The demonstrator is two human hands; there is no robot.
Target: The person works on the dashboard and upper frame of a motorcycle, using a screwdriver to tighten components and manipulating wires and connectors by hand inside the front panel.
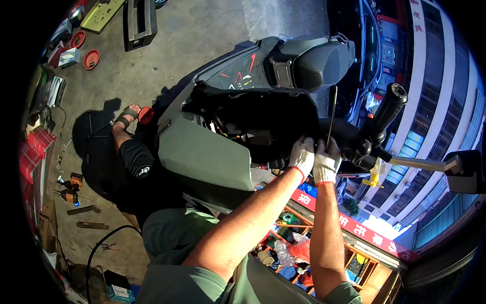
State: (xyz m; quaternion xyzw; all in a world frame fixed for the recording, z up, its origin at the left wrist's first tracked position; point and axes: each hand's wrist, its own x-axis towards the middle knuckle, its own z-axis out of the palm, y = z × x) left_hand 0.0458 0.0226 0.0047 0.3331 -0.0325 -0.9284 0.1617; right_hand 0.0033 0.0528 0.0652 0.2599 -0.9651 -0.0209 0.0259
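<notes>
A grey-green motor scooter (pixel 202 147) fills the middle, with a dark cavity in its front body where wires and parts show. My left hand (pixel 302 154), in a white knit glove with a red cuff, reaches to the cavity's right edge. Its fingers are bent inward, and their tips are hidden against dark parts. Close beside it, my right hand (pixel 326 159), gloved alike, is closed by the handlebar stem. A long thin rod (pixel 332 114) rises from between its fingers; its kind cannot be made out. The handlebar grip (pixel 390 106) lies right of my hands.
A mirror (pixel 464 172) sticks out at the right. The scooter's seat (pixel 319 66) lies farther off. On the floor at left are an orange cordless drill (pixel 76 180), red dishes (pixel 91 59) and a black hose (pixel 98 243). A shelf (pixel 298 215) of assorted goods stands below my hands.
</notes>
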